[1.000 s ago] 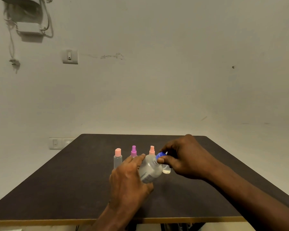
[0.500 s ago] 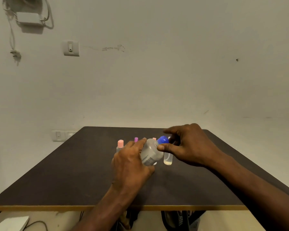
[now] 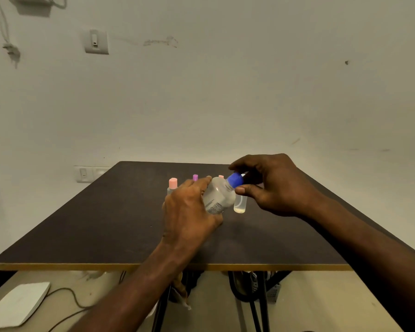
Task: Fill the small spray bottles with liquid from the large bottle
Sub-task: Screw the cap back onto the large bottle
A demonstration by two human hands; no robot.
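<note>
Large bottle [image 3: 217, 197] raised; label illegible

— What can you see of the person?
— Two hands, the left hand [image 3: 189, 212] and the right hand [image 3: 273, 185], and two long arms.
— Any sleeves?
— None show. Both arms are bare all the way down.
— Rings? A watch?
— I see none on the fingers or wrists.

- Left hand [image 3: 189, 212]: back toward the camera, fingers curled round the body of the tilted clear plastic large bottle [image 3: 219, 196], forearm reaching in from below.
- Right hand [image 3: 276, 185]: thumb and fingers pinch the bottle's round blue cap [image 3: 235, 180], forearm stretching in from the lower right.
</note>
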